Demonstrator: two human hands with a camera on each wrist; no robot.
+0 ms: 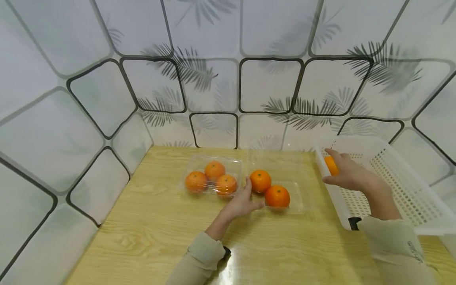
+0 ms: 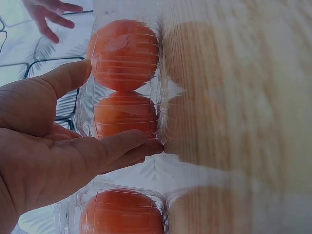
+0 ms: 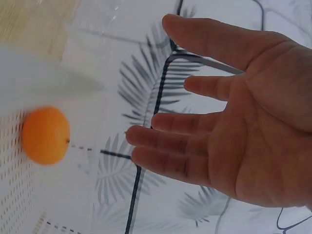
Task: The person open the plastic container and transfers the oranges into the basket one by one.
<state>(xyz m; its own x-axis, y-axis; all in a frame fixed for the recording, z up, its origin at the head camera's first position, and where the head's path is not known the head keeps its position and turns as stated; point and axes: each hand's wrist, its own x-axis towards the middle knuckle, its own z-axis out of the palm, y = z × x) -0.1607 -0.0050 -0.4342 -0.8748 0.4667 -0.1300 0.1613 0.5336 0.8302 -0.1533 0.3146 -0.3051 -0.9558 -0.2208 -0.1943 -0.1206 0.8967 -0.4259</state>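
My left hand (image 1: 242, 202) is at the left side of a clear plastic container (image 1: 298, 198), thumb and fingers spread at its near corner. Two oranges sit in this container, a left one (image 1: 260, 181) and a nearer one (image 1: 277, 196); in the left wrist view they show through its ribbed wall (image 2: 84, 112). Over the left end of a white basket (image 1: 409, 186), my right hand (image 1: 350, 172) reaches with fingers extended. Below it lies a single orange (image 1: 331, 165). The right wrist view shows this orange (image 3: 46, 135) apart from the straight fingers, and the palm (image 3: 263, 126) holds nothing.
Another clear container (image 1: 236, 163) with three oranges stands left of my left hand. The transparent lid (image 1: 274, 158) of the right container lies back toward the patterned wall (image 1: 213, 87). Everything rests on a wood-grain table (image 1: 142, 237); the basket stands at its right side.
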